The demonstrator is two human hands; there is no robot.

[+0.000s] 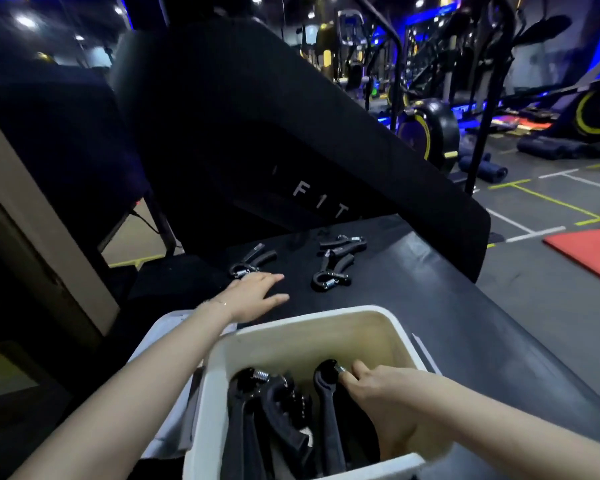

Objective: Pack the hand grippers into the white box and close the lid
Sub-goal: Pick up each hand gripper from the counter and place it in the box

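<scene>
Inside the white box [326, 330], the right hand [378, 384] is pinching a hand gripper [328, 393]; the left hand [253, 296] is lying released, flat on the bench [413, 289].

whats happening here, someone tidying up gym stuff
A person is packing hand grippers into a white box on a dark padded surface. The right hand is down inside the box, fingers on one gripper beside others already in there. The left hand reaches, open, toward a loose gripper out on the surface. At least two more lie farther right, still unpacked. The box is open.
</scene>
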